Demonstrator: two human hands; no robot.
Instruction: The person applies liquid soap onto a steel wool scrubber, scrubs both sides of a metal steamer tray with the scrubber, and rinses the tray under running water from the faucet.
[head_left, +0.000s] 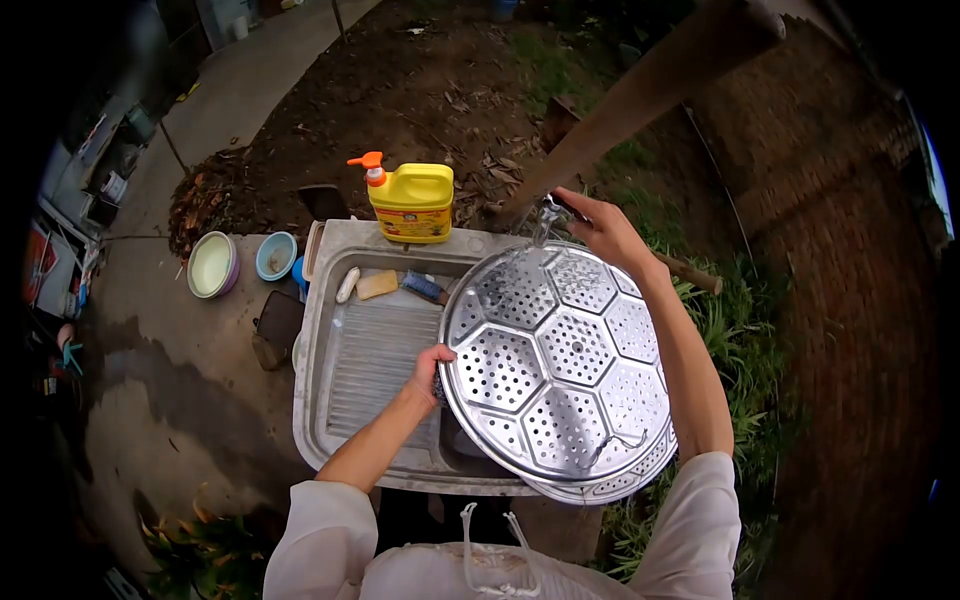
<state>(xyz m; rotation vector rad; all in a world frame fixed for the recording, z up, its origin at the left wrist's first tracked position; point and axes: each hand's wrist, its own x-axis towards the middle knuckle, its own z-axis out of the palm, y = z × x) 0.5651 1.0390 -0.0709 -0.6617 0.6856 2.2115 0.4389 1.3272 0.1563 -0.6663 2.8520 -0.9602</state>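
Note:
A round, perforated metal steamer tray (pixel 578 346) with a hexagon pattern lies tilted over the right part of the sink. My left hand (pixel 430 368) grips its left rim, thumb on top, with the other fingers hidden beneath. Something dark and rough shows just under that hand; I cannot make out what it is. At the far side, the fingers of my right hand (pixel 606 232) are at the metal tap (pixel 547 218), closed on its handle. Wet patches glisten on the tray below the spout. Under its near edge peeks a second perforated tray (pixel 610 488).
The sink (pixel 312 400) has a ribbed left side holding a yellow sponge (pixel 378 285), a white bar (pixel 348 285) and a blue brush-like item (pixel 424 287). A yellow pump jug (pixel 414 205) stands on the back rim. A wooden post (pixel 640 100) leans behind the tap. Basins (pixel 213 265) sit left.

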